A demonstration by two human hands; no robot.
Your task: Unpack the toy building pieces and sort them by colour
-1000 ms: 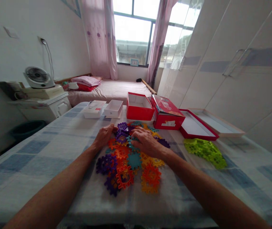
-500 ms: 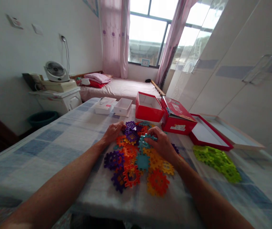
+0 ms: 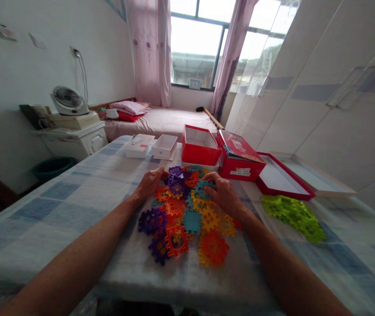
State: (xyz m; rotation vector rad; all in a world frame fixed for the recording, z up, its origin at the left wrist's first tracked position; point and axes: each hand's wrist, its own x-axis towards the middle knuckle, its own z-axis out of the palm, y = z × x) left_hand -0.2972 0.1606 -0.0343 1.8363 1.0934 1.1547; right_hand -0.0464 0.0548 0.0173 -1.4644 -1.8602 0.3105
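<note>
On the table lies a pile of flat, notched plastic building pieces in purple, orange, yellow and teal. My left hand [image 3: 150, 183] is at the pile's far left, its fingers closed at the edge of a purple building piece [image 3: 174, 174]; the fingertips are partly hidden. My right hand [image 3: 224, 193] pinches a teal building piece [image 3: 202, 188] between thumb and fingers, over the pile's right side. Nearer me lie a teal square piece [image 3: 192, 221], an orange square frame [image 3: 177, 241], an orange round piece [image 3: 214, 248] and dark purple pieces [image 3: 153, 220].
A heap of lime-green pieces [image 3: 294, 217] lies to the right. Behind the pile stand an open red box [image 3: 201, 151], a red carton [image 3: 242, 162], a white box [image 3: 138, 147] and a small open white box [image 3: 164, 147]. A red-rimmed lid [image 3: 284, 177] lies at the right.
My right hand has shifted slightly with the teal piece, which now sits a little further right relative to the pile. My left hand stays by the purple pieces. The camera view has turned slightly right.
</note>
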